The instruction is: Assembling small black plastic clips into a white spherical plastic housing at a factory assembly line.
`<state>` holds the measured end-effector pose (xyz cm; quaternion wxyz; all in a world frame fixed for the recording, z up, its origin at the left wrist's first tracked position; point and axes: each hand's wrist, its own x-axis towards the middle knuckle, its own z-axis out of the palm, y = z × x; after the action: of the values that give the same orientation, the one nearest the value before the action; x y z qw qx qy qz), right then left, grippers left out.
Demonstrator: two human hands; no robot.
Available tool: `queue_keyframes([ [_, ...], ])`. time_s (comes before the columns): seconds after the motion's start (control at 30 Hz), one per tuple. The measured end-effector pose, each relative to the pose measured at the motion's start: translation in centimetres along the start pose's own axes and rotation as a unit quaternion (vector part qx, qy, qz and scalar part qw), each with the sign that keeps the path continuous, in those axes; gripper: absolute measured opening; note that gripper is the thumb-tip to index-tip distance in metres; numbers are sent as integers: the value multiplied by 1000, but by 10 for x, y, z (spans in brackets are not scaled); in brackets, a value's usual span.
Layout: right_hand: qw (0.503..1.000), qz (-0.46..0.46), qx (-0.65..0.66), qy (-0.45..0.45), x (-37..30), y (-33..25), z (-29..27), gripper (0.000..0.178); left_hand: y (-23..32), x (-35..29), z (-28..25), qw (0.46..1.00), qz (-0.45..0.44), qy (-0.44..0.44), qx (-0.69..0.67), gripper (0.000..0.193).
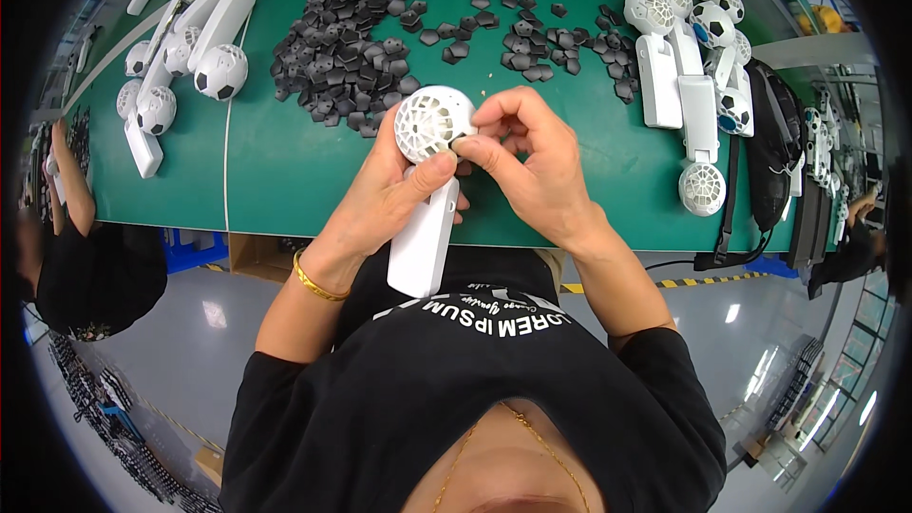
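A white handheld fan [423,237] with a ball-shaped, openwork head [425,123] is held over the near edge of the green table. My left hand [382,198] is closed around it where handle and head meet, thumb in front. At the right side of the head, my right hand [532,166] has its thumb and curled forefinger pressed against the ball. A small dark patch shows by the right thumb tip; whether it is a loose piece or a gap cannot be told. Beyond the fan lies a heap of black pentagon pieces [342,47].
More black pentagon pieces [537,43] are scattered farther right on the green table [304,180]. White ball-headed fans [220,71] lie at the left, others [698,109] at the right beside a black bag [774,147]. Other people [85,256] work at both sides.
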<state>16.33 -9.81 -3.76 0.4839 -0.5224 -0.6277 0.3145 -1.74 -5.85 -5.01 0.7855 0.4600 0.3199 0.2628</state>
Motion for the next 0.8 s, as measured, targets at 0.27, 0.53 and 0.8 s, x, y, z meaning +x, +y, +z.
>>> queue_keyframes([
  [0.27, 966, 175, 187, -10, 2, 10, 5, 37, 1, -1, 1, 999, -18, 5, 42, 72],
  [0.53, 982, 145, 67, -98, 35, 30, -34, 20, 2, 1, 2, 1000, -5, 10, 10, 72],
  [0.8, 943, -43, -327, 37, 74, 54, -63, 19, 1, -2, -1, 1000, -3, 19, -18, 69],
])
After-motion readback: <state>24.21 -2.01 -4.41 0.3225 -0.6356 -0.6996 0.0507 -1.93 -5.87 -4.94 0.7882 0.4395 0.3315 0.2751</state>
